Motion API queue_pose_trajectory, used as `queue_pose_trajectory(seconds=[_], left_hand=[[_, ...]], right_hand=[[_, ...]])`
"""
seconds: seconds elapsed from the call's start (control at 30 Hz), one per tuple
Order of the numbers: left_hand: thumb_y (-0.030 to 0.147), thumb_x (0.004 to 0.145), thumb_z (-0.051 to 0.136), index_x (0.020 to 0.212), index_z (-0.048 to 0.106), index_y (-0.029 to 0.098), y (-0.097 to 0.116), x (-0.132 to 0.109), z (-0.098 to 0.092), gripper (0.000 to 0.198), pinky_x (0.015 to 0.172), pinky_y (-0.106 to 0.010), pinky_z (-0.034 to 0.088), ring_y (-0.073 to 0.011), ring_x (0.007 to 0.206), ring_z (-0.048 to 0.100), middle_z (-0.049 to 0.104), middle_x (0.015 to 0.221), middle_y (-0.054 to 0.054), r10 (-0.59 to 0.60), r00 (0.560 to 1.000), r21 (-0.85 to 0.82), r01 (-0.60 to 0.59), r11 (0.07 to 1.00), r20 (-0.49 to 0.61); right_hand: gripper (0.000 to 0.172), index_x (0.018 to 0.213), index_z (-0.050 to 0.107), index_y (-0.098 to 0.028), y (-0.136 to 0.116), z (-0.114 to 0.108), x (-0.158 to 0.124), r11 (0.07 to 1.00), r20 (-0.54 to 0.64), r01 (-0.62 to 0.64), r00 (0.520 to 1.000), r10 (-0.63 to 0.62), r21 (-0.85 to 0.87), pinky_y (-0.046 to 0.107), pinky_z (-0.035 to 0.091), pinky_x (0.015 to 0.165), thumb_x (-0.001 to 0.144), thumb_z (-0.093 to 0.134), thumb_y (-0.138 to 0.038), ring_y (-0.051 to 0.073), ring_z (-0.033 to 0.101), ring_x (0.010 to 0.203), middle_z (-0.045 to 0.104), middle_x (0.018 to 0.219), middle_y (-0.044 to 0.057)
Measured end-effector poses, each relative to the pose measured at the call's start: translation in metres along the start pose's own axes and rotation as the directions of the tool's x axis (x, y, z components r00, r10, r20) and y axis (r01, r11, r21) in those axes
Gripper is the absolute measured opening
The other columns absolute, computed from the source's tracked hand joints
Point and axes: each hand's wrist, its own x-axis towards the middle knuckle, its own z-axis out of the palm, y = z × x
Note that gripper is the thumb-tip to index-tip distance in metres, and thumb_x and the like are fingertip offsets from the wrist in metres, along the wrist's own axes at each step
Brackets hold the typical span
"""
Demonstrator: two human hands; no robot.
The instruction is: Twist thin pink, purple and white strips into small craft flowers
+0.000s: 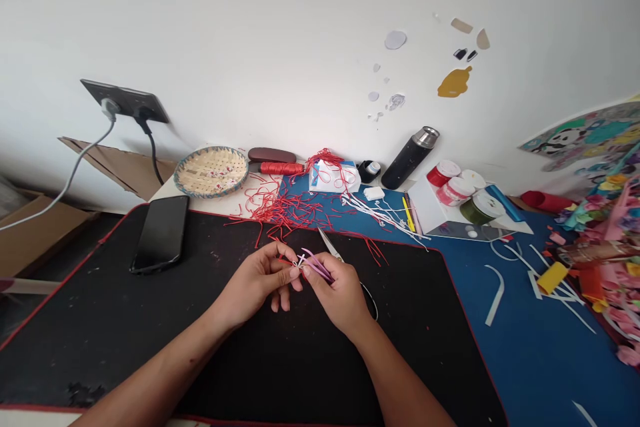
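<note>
My left hand (270, 275) pinches a small knot of thin white cord (299, 263) between thumb and index finger, its other fingers loosely curled below. Close against it, my right hand (336, 288) is closed around slim purple tweezers (320, 267), whose tips point toward the white cord. The fingertips of both hands nearly meet, so part of the knot is hidden. Under and behind my right hand lies a pair of scissors (330, 243) on the black mat (280, 373). Its blade points away, and a dark handle shows beyond the wrist.
Red cord scraps (290, 208) lie along the mat's far edge, near white cords (377, 210). Behind stand a woven basket (213, 172), a tissue box (334, 177), a black flask (410, 159) and spools (455, 190). A phone (160, 233) rests at left; paper flowers (615, 280) crowd the right.
</note>
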Motion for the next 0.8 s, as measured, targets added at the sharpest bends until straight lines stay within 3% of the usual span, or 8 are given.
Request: queue_pose_trajectory(seconds=[0.3,0.8], left_hand=[[0.044,0.078,0.086,0.097,0.056,0.019,-0.0027,-0.0007,0.0017,0.043,0.032,-0.015,0.042,-0.0113,0.037,0.062,0.076,0.068,-0.002,-0.059,0.998,-0.053,0.058,0.997,-0.018],[0.043,0.077,0.088,0.095,0.056,0.019,-0.0021,-0.0003,0.0041,0.044,0.031,-0.015,0.040,-0.0109,0.035,0.060,0.075,0.067,-0.001,-0.064,0.998,-0.090,0.062,0.994,-0.019]], right_hand=[[0.017,0.089,0.073,-0.018,-0.0022,0.0025,0.0001,0.999,-0.062,0.033,0.997,-0.035,-0.027,0.024,0.043,0.057,0.095,0.062,-0.030,0.014,0.058,0.060,0.069,0.072,0.000],[0.020,0.089,0.072,-0.018,-0.0001,0.0026,0.0000,1.000,-0.055,0.005,0.998,-0.006,-0.002,0.024,0.042,0.056,0.096,0.061,-0.034,0.014,0.054,0.059,0.065,0.069,0.000]])
